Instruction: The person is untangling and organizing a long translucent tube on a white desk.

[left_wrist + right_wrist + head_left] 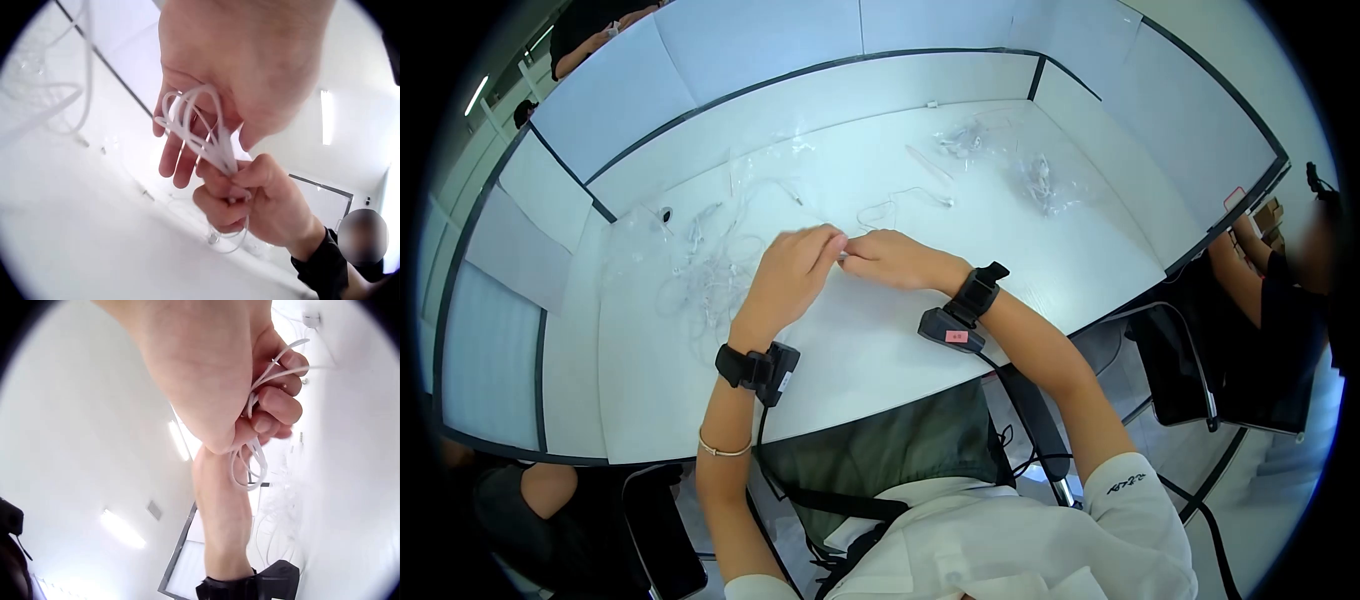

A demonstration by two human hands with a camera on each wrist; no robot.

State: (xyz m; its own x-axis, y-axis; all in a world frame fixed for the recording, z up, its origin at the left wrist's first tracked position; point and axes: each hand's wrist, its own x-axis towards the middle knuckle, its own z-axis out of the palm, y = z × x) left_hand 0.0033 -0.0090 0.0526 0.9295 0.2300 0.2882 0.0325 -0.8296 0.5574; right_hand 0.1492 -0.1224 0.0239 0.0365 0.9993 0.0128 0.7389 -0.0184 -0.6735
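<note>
A coiled white cable (215, 150) is bunched between both hands, over the middle of the table. My right hand (900, 260) grips the bundle at one end, thumb and fingers curled round it; a thin loop hangs below that grip in the left wrist view. At the other end, loops of the cable lie under the palm of my left hand (792, 275), whose fingers reach out fairly straight behind them. From the head view the hands meet and hide most of the cable. In the right wrist view, loops (257, 478) stick out past the right thumb.
Loose white cables and clear plastic (710, 275) spread over the table's left side. Bagged cables (1045, 185) lie at the right, and a single cable (890, 207) lies beyond the hands. A low partition (820, 90) borders the white table (1060, 290). People sit nearby.
</note>
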